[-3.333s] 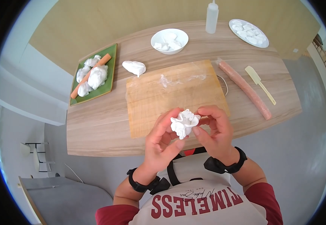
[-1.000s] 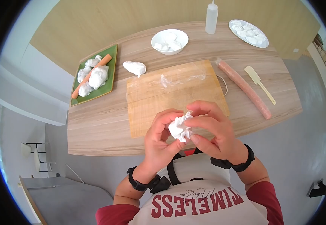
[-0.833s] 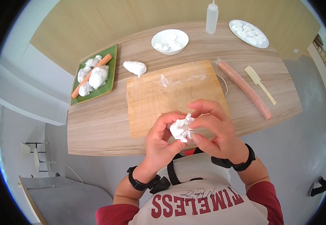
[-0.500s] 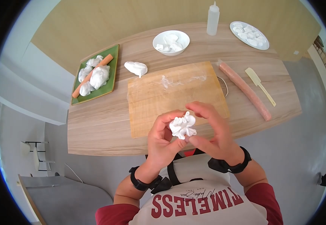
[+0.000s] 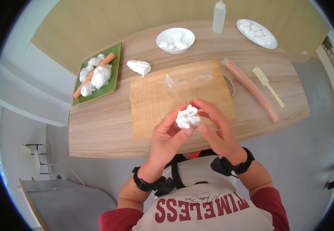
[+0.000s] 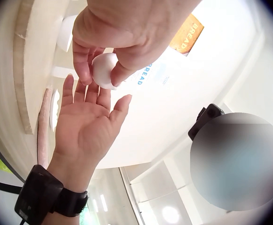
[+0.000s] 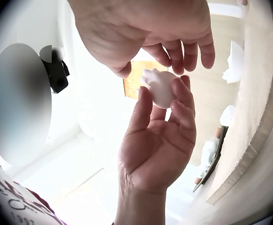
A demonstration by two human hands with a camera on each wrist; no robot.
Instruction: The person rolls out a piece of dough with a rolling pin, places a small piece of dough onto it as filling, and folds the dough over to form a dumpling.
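In the head view a white ball of dough [image 5: 187,118] with a gathered, ruffled top is held over the front of the wooden board. My left hand [image 5: 164,139] grips it between thumb and curled fingers. Close by on the right, my right hand [image 5: 222,134] has its fingers and thumb spread, the fingertips near the ruffles. From the left wrist, the dough's smooth round underside [image 6: 104,70] shows in the left hand, with the right palm facing it. The right wrist view shows the right hand [image 7: 150,26] loosely extended beside the dough, apart from it.
The board [image 5: 159,100] bears scraps of clear film. Left lie a white lump [image 5: 139,67] and a green tray [image 5: 115,73] with wrapped lumps and an orange stick. Behind stand a bowl [image 5: 174,51], squeeze bottle [image 5: 219,19] and dumpling plate [image 5: 271,46]; right, a pink roll [image 5: 251,90] and spatula [image 5: 268,86].
My right fingers were at the dough's ruffled edge and have moved off it, spreading apart. The dough has turned in my left hand, its ruffled top more gathered. Both hands are slightly farther forward.
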